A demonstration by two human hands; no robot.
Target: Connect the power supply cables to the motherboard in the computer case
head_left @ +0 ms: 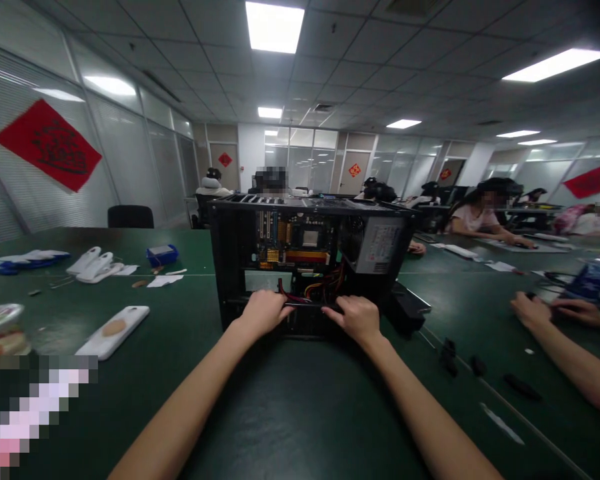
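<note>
An open-sided black computer case (221, 267) stands on the green table ahead of me. Inside it show a motherboard (300, 233), a power supply (380, 247) with a label at the right, and red, yellow and black cables (320, 287) low in the middle. My left hand (264, 312) is closed over the horizontal bar near the case's bottom left. Further right along the same bar, my right hand (357, 317) is closed too, its thumb pointing inward. The fingertips of both hands are hidden behind the bar.
To the left lie a white phone-shaped thing (114, 333), a blue object (162, 256) and white items (93, 265). A black box (405, 310) and small black parts (449, 357) lie right of the case. Another person's hands (533, 312) rest at far right.
</note>
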